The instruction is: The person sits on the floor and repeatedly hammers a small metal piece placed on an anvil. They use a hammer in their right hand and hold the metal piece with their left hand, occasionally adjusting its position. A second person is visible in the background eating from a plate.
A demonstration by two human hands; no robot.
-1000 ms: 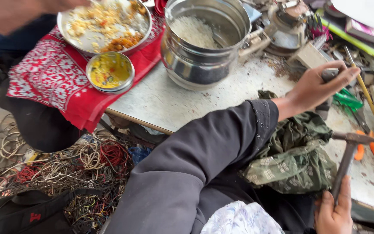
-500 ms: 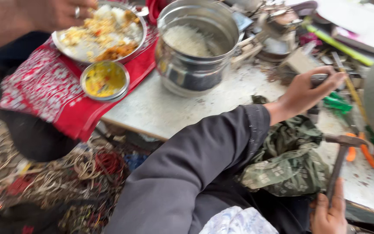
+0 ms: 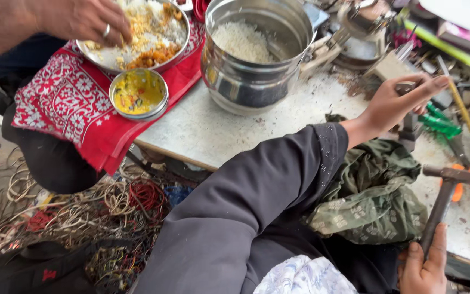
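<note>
Right hand (image 3: 422, 267) fingers grip the hammer (image 3: 446, 198), handle upright, head pointing right; left hand (image 3: 395, 100) fingers hold a metal block (image 3: 409, 122)

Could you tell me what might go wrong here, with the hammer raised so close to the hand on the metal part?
The left hand pinches a small metal part on the worktable, while the right hand holds a hammer nearby; a stray blow could hit the fingers. The open steel pot of rice and the bowl of yellow curry stand close by, so chips or dust might land in them. Another person's hand eats from the plate within range of flying bits.
</note>
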